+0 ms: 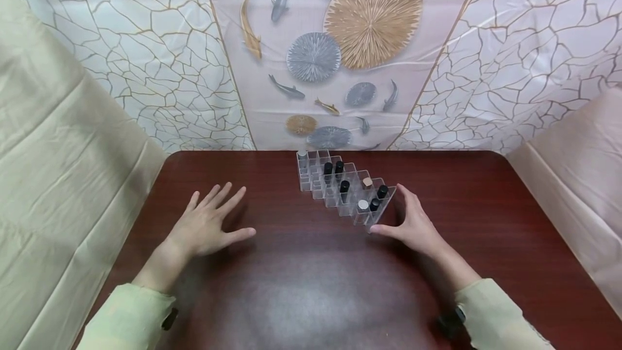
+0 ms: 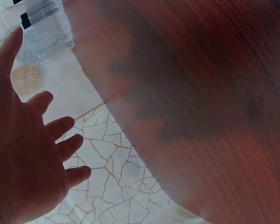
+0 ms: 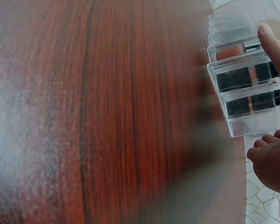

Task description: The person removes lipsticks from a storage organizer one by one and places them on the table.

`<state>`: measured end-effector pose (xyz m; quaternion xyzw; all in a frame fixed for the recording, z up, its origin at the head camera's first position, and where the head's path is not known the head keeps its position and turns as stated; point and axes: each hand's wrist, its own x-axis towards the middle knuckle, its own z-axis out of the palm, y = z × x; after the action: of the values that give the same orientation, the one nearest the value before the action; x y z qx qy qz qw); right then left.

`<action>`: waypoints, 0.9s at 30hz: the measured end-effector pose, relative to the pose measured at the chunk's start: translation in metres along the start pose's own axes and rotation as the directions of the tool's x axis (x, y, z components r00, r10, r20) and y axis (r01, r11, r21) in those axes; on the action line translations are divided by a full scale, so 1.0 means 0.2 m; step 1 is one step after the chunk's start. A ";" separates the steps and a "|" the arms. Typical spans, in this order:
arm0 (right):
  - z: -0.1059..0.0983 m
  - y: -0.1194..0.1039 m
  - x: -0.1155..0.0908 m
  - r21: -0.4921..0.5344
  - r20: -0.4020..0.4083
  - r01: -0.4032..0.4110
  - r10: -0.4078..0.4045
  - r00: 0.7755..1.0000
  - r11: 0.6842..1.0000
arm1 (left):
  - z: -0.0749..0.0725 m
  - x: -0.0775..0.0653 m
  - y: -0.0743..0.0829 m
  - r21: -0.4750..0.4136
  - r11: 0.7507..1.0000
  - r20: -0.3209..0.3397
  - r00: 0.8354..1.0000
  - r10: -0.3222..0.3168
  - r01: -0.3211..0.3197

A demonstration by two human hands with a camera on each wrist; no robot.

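Observation:
A clear stepped acrylic lipstick organizer [image 1: 331,194] stands slantwise on the table, its right end nearer the person. Several cosmetic tubes sit in its slots, among them black-capped tubes [image 1: 344,187], a white-topped one [image 1: 363,205] and a beige-topped one [image 1: 367,182]. At the right end, my right hand [image 1: 419,227] grips the organizer, thumb at the front corner and fingers at the back corner. The right wrist view shows dark tubes [image 3: 234,79] through the clear walls. My left hand [image 1: 206,226] is held over the table's left part, fingers spread, holding nothing.
The dark red wooden table [image 1: 291,285] has rounded far corners. Behind it hangs a patterned cloth [image 1: 311,107] with fish and round motifs. Pale drapes [image 1: 63,139] flank both sides. The organizer's far left end is close to the table's back edge.

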<state>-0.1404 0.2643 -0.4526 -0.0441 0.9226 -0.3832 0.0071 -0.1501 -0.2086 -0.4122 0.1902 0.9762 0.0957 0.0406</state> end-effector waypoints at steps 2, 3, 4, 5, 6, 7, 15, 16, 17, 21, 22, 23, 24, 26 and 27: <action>0.00 0.00 0.00 -0.004 -0.001 -0.003 0.003 1.000 1.000 | 0.00 0.00 0.01 -0.012 1.000 0.004 1.000 0.006 -0.006; 0.00 0.00 0.01 -0.007 -0.002 -0.004 0.004 1.000 1.000 | 0.00 0.00 0.01 -0.019 1.000 0.005 1.000 0.007 -0.007; 0.01 -0.01 0.01 -0.011 -0.004 -0.006 0.006 1.000 1.000 | 0.00 0.00 0.01 -0.027 1.000 0.007 1.000 0.009 -0.009; 0.01 -0.01 0.01 -0.014 -0.006 -0.007 0.006 1.000 1.000 | 0.00 0.00 0.01 -0.037 0.999 0.009 1.000 0.011 -0.011; 0.01 -0.01 0.01 -0.019 -0.010 -0.006 0.006 1.000 1.000 | 0.00 0.01 0.02 -0.048 0.999 0.009 1.000 0.014 -0.013; 0.02 -0.01 0.02 -0.021 -0.015 -0.006 0.006 1.000 1.000 | 0.00 0.01 0.02 -0.061 0.998 0.009 1.000 0.018 -0.017; 0.06 0.00 0.03 -0.015 -0.060 0.008 -0.009 0.998 1.000 | 0.01 0.02 0.04 -0.179 0.983 0.030 0.999 0.041 -0.035; 0.06 0.00 0.03 -0.012 -0.064 0.008 -0.009 0.998 1.000 | 0.01 0.02 0.05 -0.191 0.981 0.035 0.998 0.043 -0.036; 0.06 0.00 0.03 -0.012 -0.065 0.006 -0.007 0.998 1.000 | 0.01 0.02 0.05 -0.203 0.979 0.043 0.998 0.043 -0.033; 0.07 0.01 0.03 -0.007 -0.063 -0.005 0.005 0.998 1.000 | 0.01 0.03 0.06 -0.256 0.966 0.076 0.996 0.046 -0.025; 0.07 0.01 0.03 -0.007 -0.063 -0.008 0.007 0.998 1.000 | 0.01 0.03 0.07 -0.266 0.964 0.084 0.995 0.048 -0.024; 0.07 0.01 0.03 -0.009 -0.063 -0.008 0.007 0.998 1.000 | 0.01 0.03 0.07 -0.275 0.961 0.092 0.995 0.049 -0.022; 0.07 0.01 0.03 -0.010 -0.063 -0.007 0.006 0.998 1.000 | 0.01 0.03 0.07 -0.282 0.959 0.097 0.994 0.051 -0.022; 0.07 0.01 0.03 -0.015 -0.066 -0.005 0.004 0.998 1.000 | 0.01 0.03 0.08 -0.289 0.957 0.103 0.993 0.055 -0.023; 0.07 0.01 0.03 -0.019 -0.069 -0.003 0.002 0.998 1.000 | 0.00 0.03 0.09 -0.291 0.956 0.102 0.993 0.058 -0.026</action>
<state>-0.1462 0.2555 -0.4631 -0.0296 0.9259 -0.3757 -0.0247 -0.1498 -0.1903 -0.4100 0.2077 0.9437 0.2278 0.1195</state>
